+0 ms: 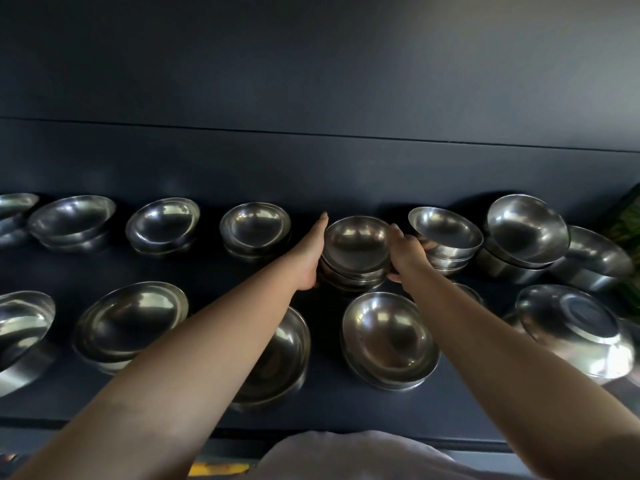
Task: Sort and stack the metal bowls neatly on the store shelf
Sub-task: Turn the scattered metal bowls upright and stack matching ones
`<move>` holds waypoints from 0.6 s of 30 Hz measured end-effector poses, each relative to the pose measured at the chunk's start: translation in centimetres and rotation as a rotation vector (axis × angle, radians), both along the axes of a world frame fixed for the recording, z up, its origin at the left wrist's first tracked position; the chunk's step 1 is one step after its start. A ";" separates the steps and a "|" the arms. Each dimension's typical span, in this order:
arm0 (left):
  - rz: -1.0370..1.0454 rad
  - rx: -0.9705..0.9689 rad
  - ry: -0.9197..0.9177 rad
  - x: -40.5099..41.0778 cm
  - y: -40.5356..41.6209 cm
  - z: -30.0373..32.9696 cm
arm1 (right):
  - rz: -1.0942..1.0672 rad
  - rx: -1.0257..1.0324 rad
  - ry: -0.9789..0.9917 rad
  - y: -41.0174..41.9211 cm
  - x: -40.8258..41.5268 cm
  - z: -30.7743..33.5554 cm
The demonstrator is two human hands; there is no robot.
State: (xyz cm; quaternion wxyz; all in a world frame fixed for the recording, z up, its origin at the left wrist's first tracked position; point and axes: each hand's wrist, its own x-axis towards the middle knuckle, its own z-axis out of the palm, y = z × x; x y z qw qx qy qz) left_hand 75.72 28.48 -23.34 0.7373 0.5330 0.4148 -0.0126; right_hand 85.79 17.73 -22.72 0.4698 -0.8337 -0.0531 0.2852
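A: Head view: what is the biggest thing?
B: The dark blue flat store shelf (207,271), its near edge along the bottom, its back wall far behind two rows of shiny round metal bowls.
A: Any open room?
B: A bare strip runs between the far row and the wall, and narrow gaps part the stacks.
A: And the stack being handled?
B: The stack of nested steel bowls (356,252) sits mid-far row, just beside the tilted steel bowl stack (446,237) to its right.
A: The hands?
B: The left hand (311,258) presses flat on the stack's left side with straight fingers; the right hand (407,252) curls round its right rim.
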 end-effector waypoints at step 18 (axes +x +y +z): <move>0.051 -0.026 -0.032 -0.5 -0.4 -0.9 | 0.032 0.048 -0.025 -0.6 -0.6 -0.7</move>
